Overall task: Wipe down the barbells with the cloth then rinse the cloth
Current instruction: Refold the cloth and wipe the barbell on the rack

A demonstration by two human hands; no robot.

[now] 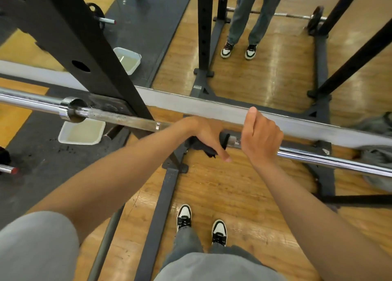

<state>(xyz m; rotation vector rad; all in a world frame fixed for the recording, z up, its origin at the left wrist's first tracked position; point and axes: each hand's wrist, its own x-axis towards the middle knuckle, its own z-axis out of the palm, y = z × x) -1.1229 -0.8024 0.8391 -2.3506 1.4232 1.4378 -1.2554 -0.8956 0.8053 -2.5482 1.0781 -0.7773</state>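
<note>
Left hand (203, 135) grip wrapped round dark cloth (204, 148) on the barbell (318, 156). Right hand (262, 137) grip curled round bare bar just beside. White tub (81, 132) on floor.

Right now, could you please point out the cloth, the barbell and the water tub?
cloth (209, 150): head view, dark fold hanging below the left hand.
barbell (318, 156): head view, bare chrome shaft.
tub (63, 135): head view, white near rim.
</note>
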